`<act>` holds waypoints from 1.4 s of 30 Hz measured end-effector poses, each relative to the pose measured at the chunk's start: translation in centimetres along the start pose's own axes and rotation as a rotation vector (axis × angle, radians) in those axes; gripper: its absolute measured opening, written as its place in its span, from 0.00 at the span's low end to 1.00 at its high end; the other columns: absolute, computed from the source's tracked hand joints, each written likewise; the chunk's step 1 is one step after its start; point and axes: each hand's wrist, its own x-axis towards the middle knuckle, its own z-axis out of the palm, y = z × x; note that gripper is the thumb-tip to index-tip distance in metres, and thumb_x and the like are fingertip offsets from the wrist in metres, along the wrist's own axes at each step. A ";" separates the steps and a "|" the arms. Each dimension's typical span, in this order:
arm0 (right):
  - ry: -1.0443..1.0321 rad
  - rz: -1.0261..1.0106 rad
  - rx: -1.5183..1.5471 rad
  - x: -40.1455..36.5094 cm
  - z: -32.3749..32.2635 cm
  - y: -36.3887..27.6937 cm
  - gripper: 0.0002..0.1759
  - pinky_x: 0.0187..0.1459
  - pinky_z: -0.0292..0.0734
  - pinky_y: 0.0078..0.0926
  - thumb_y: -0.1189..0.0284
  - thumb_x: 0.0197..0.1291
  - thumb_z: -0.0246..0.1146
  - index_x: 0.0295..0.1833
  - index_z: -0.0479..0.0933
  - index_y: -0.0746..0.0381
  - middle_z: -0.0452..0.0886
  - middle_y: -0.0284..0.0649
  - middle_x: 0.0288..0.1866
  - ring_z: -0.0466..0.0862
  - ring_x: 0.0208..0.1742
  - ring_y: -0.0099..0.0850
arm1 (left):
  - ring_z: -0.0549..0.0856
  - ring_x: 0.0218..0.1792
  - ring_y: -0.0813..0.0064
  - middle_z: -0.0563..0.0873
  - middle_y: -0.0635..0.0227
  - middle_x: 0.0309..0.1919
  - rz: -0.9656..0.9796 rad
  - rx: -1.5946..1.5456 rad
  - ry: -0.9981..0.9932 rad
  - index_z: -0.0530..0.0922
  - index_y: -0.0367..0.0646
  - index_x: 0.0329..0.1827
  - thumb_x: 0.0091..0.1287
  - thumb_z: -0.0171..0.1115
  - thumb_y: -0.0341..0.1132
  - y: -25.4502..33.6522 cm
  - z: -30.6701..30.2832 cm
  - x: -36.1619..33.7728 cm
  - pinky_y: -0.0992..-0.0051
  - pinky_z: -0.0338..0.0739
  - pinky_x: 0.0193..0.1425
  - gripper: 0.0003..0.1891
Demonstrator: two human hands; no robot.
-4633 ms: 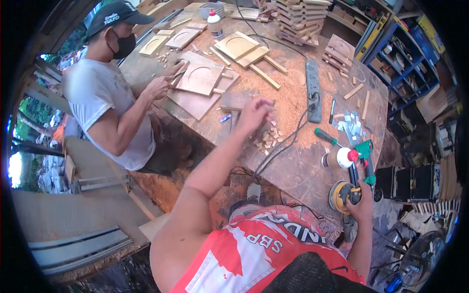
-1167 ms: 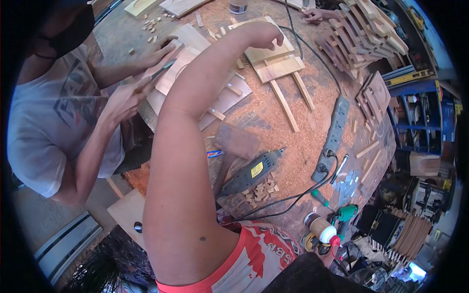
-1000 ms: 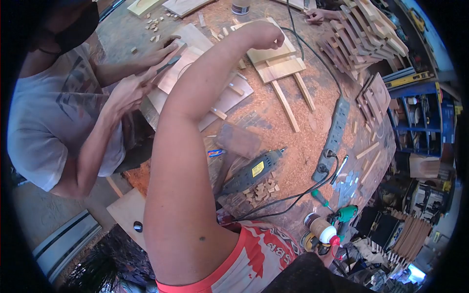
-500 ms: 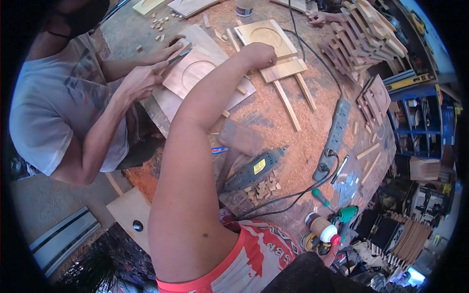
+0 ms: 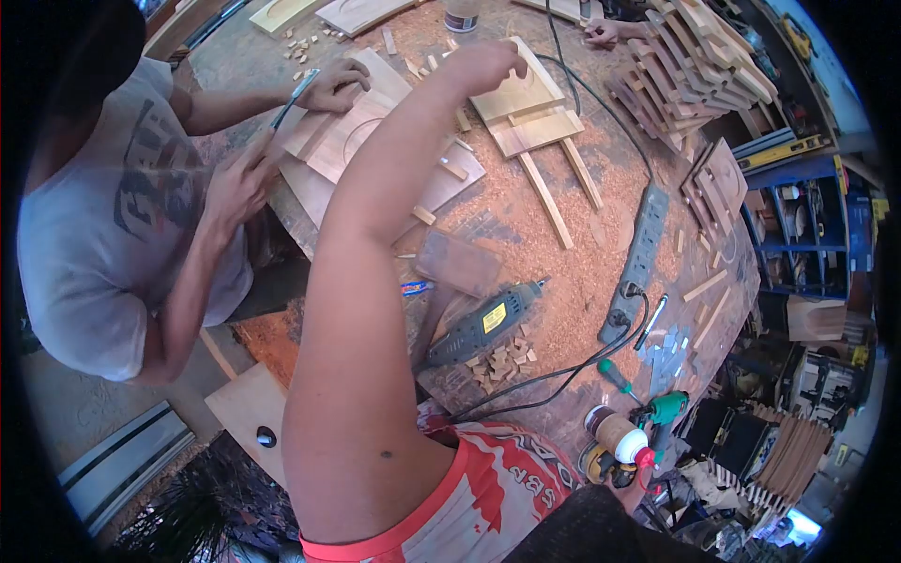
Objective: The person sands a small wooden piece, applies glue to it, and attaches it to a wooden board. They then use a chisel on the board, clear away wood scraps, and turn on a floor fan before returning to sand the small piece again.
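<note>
**Sawdust-strewn workbench: left hand at the pale square board**

Position. The pale square wooden board [image 5: 527, 94] lies flat at the far side of the round workbench [image 5: 591, 235]. It partly overlaps a second pale board [image 5: 544, 133], and two long wooden slats [image 5: 546, 199] run out from under them towards you. Your left hand [image 5: 488, 66] is at the board's near-left edge, with the arm stretched right across the bench.

Hand state. The fingers are curled in close to a fist, thumb and forefinger tips together. I cannot tell whether they pinch a small piece or the board's rim. Your right hand is not in view.

Technique (judgement).
- The reach is long, so lean from the hips rather than the shoulder. That should give the fingertips finer control.
- Keep the forearm raised. It passes directly over the reddish-brown board with a circular recess [image 5: 352, 141], which the co-worker's hands [image 5: 239, 183] are working with a thin tool [image 5: 291, 94].
- Any contact with the pale board should be light and level, since it rests loosely on the one beneath.
- Watch the black cable [image 5: 572, 70] just beside the board; a cuff or knuckle could snag it.

Surroundings. Nearer you lie a dark green rotary tool [image 5: 488, 324] and a heap of small wooden offcuts [image 5: 502, 361]. A grey power strip [image 5: 638, 263] is to the right.
</note>
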 end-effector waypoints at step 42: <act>0.042 0.045 0.003 -0.7 0.4 0.6 0.41 0.63 0.67 0.50 0.65 0.36 0.75 0.58 0.71 0.69 0.74 0.56 0.56 0.73 0.60 0.56 | 0.76 0.64 0.60 0.78 0.62 0.63 -0.014 0.057 -0.134 0.85 0.51 0.39 0.61 0.64 0.32 3.0 6.2 -2.6 0.66 0.75 0.64 0.05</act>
